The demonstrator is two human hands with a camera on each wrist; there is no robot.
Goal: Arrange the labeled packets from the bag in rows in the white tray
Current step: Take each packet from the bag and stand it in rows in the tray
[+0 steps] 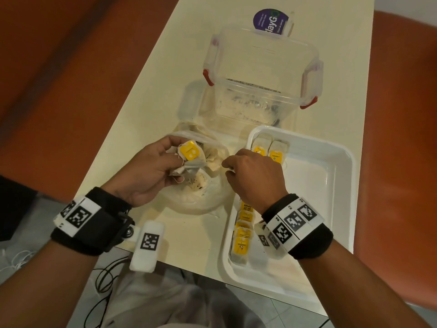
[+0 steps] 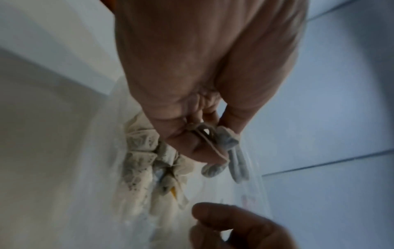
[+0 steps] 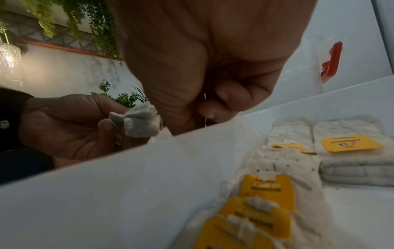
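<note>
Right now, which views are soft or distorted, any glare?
Head view: sharp at centre, wide-angle bend at the edges, mild glare on the white tray. Left wrist view: blurred, washed blue-grey, left hand fills the frame. Right wrist view: near packets soft, right hand dark, bright lamp at the left edge.

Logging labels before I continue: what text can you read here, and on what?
"layG", partly hidden: purple round sign behind clear container.
"RELAX": yellow tag in white tray.
"MOMENT": yellow tag at the tray's far end.
Other tags' print: blurred.
Wristband markers: patterns only.
</note>
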